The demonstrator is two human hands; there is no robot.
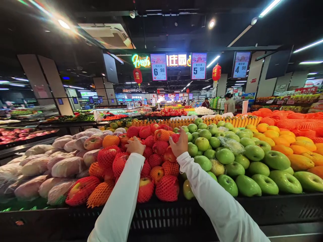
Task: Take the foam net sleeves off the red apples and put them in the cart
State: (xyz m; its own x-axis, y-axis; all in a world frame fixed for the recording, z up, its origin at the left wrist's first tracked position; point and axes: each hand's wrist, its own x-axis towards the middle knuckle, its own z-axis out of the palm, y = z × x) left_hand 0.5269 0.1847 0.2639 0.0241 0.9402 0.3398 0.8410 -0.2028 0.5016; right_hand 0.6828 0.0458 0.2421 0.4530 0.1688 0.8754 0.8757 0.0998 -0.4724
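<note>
Both arms, in white sleeves, reach over a heap of red apples [145, 190] in red and orange foam nets. My left hand [135, 146] rests at the upper part of this heap, its fingers apart and partly hidden behind the hand. To its right, my right hand [180, 144] has thumb and fingers spread, near a red-netted apple [175, 137] where the red heap meets the green apples [225, 155]. I see neither hand closed round a fruit; whether the fingertips touch the apples I cannot tell.
Plastic-wrapped pale fruit [67, 166] fills the left side, oranges [282, 145] the right. A black crate wall [161, 218] runs along the front. Behind is a low wooden picket fence [161, 123]. Price screens [158, 67] hang overhead. A person [229, 103] stands farther back.
</note>
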